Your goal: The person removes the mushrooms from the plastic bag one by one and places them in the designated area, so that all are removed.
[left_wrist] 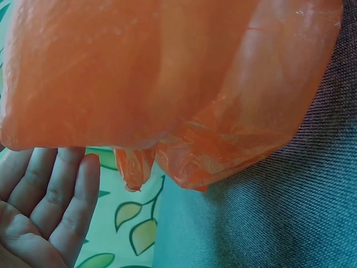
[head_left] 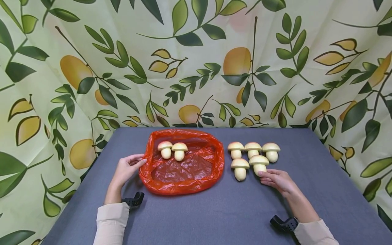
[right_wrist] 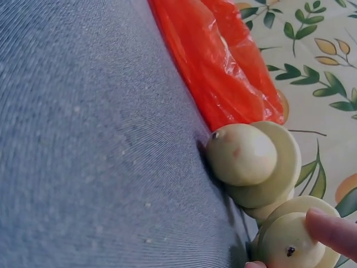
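A red plastic bag (head_left: 181, 188) with a rolled rim lies spread on the table, two toy mushrooms (head_left: 179, 151) inside near its back left. My left hand (head_left: 127, 170) holds the bag's left rim between thumb and fingers; in the left wrist view the bag (left_wrist: 139, 72) covers the fingertips of that hand (left_wrist: 44, 206). Right of the bag stand several more mushrooms in two rows. My right hand (head_left: 278, 181) pinches the stem of the front right mushroom (head_left: 259, 164). In the right wrist view, its fingers touch that mushroom (right_wrist: 290, 243), beside another one (right_wrist: 245, 156).
The grey-blue cloth of the table (head_left: 199, 217) runs up to a leaf-and-fruit patterned curtain (head_left: 196, 85) behind and on both sides. Back-row mushrooms (head_left: 252, 149) stand just behind the pinched one, and another mushroom (head_left: 240, 169) is close on its left.
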